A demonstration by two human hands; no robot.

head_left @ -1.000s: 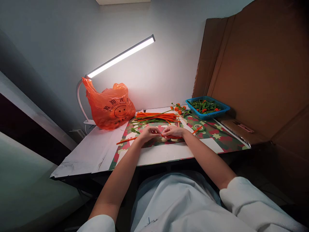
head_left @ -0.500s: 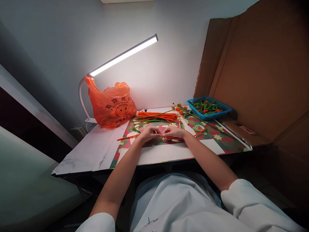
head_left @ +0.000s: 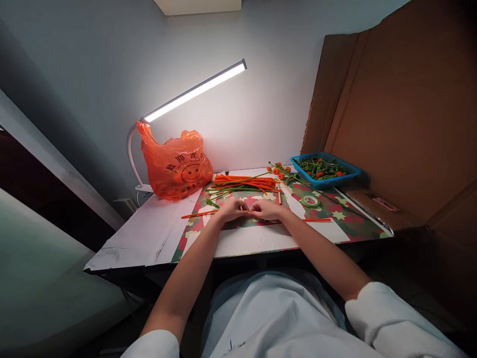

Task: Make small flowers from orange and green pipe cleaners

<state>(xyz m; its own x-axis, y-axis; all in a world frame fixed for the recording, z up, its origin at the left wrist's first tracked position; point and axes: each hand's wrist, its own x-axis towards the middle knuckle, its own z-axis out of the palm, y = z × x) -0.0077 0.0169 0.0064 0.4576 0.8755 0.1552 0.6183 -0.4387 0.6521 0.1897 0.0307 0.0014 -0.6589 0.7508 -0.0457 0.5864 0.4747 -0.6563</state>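
White table [head_left: 149, 238] w/ camo mat [head_left: 335, 219], lamp [head_left: 194, 92], cardboard wall [head_left: 402, 109], both hands' grip unclear: left hand [head_left: 231, 210], right hand [head_left: 267, 209].

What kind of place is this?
Probably a small handcraft work desk, walled off by cardboard. Signs: a pile of orange and green craft stems, a blue basket of small finished pieces, and a desk lamp lighting the patterned mat.

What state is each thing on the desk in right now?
Left hand: fingers curled, pinching something small, too small to tell.
Right hand: fingertips meeting the left's.
Bar-shaped white desk lamp: lit, tilted.
Orange plastic bag: bulging, slumped.
Blue plastic basket: holding green and orange pieces.
Orange and green pipe-cleaner stems: lying flat, bundled.
Green tape roll: lying flat.
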